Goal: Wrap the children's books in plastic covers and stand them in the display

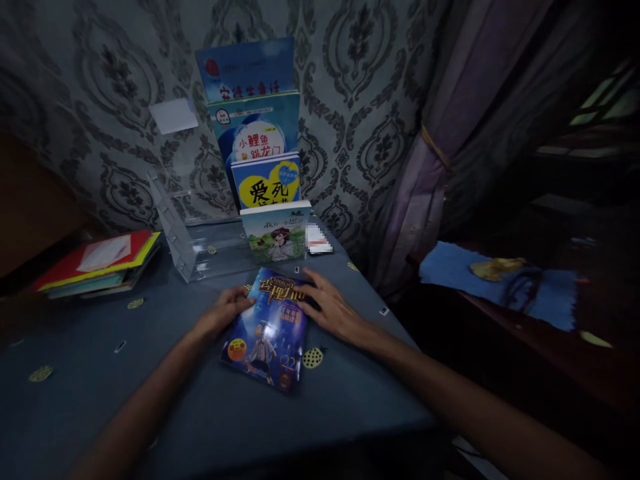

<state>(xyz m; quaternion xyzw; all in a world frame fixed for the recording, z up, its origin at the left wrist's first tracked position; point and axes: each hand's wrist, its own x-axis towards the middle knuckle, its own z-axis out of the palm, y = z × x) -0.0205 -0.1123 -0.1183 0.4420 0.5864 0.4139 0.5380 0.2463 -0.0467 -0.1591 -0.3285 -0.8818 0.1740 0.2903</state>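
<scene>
1. The book [267, 330] lies flat on the bench [190, 413], before the rack [175, 237].
2. The left grip [227, 312] is at the book's left edge; the right grip [333, 307] reaches over its upper right edge.
3. The rack stands at the back of the bench, with the wall [345, 133] behind.
4. Upright books [275, 183] stand one behind another at the rack's right part, the rear ones higher.
5. Left of the rack, a pile [103, 267] lies on the bench.
6. A small item [319, 240] sits just right of the upright books.
7. The curtain [425, 153] hangs behind the bench's right side.
8. Past the bench's right edge, a cloth [450, 273] lies on a side surface.
</scene>
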